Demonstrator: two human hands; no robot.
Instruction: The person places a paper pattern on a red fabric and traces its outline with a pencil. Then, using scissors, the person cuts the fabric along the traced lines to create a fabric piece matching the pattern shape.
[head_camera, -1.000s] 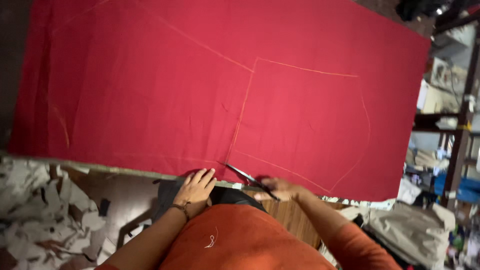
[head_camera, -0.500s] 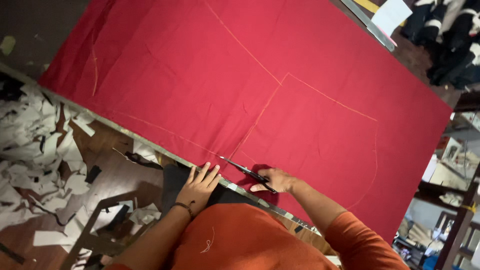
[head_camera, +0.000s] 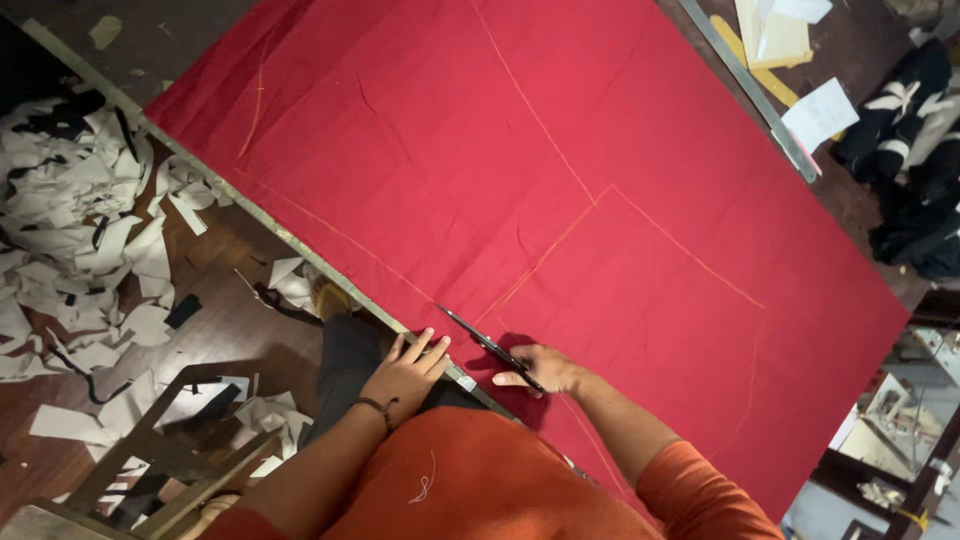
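A: At the table's near edge, which hand works the scissors (head_camera: 490, 347)?

B: Right hand (head_camera: 545, 370), clenched on the handles; blades point up-left along the red cloth (head_camera: 560, 150), their long axis diagonal. Left hand (head_camera: 405, 368) lies flat, released, just beside the tips.

A: Any labels?

B: White paper sheets (head_camera: 815, 110), far right corner.

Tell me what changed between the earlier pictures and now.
Mostly the view turned, so the red cloth now runs slantwise. The scissors stayed in the right hand at the cloth's near edge; the left hand stayed flat at the table edge. Nothing was let go.
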